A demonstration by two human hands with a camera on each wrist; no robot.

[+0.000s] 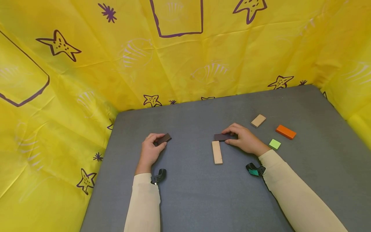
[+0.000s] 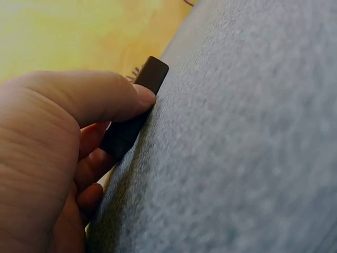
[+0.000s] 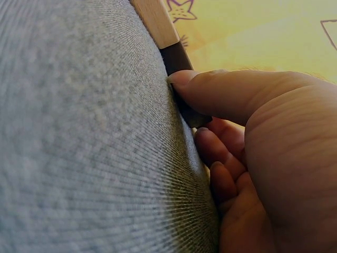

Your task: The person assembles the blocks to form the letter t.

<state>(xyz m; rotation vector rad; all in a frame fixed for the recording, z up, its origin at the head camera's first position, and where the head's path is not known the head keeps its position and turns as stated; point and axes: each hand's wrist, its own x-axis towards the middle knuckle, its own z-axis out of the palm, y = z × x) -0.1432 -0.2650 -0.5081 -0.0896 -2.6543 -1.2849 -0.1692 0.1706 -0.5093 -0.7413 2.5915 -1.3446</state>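
My left hand (image 1: 150, 150) pinches a dark brown block (image 1: 164, 139) between thumb and fingers, at the left of the grey table. The left wrist view has this dark block (image 2: 152, 74) with the thumb across its side, low at the cloth. Right of centre, my right hand (image 1: 244, 140) grips a second dark block (image 1: 221, 137) lying crosswise. Its left end meets the top end of a pale wooden block (image 1: 217, 152), which points toward me. In the right wrist view the wooden block (image 3: 157, 21) adjoins the dark block (image 3: 178, 59) under my thumb.
Beyond my right hand lie a small wooden block (image 1: 258, 120), an orange block (image 1: 285, 132) and a small lime green block (image 1: 274, 144). The grey table (image 1: 191, 193) is backed by a yellow patterned cloth (image 1: 179, 64). Each wrist wears a dark camera band (image 1: 158, 176).
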